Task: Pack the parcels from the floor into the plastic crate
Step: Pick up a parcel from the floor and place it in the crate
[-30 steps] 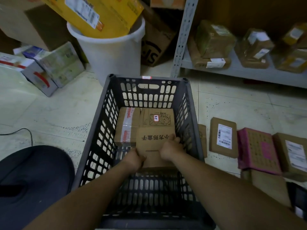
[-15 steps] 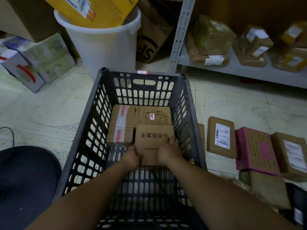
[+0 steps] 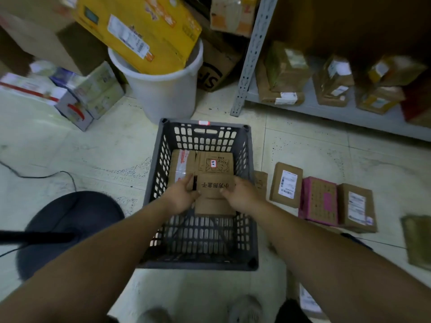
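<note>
A dark grey plastic crate (image 3: 251, 206) stands on the floor in front of me. At its far end lie a taped brown parcel (image 3: 180, 167) and a brown parcel with a cartoon print (image 3: 214, 164). My left hand (image 3: 183, 194) and my right hand (image 3: 240, 194) grip the two sides of a brown parcel with printed characters (image 3: 215, 186) inside the crate, just in front of those two. On the floor to the right lie a labelled brown parcel (image 3: 286, 184), a pink parcel (image 3: 320, 200) and another labelled brown parcel (image 3: 356, 207).
A white bucket (image 3: 163, 89) holding a yellow box (image 3: 144, 31) stands behind the crate. Boxes are stacked at the left (image 3: 93, 89). A grey metal shelf (image 3: 326, 110) with wrapped parcels runs along the right. A dark round stool (image 3: 70, 224) is at my left. My shoes show below.
The view has pulled back and up, so the crate looks smaller and my shoes show. My hands stay on the printed parcel, now gripping its sides slightly higher.
</note>
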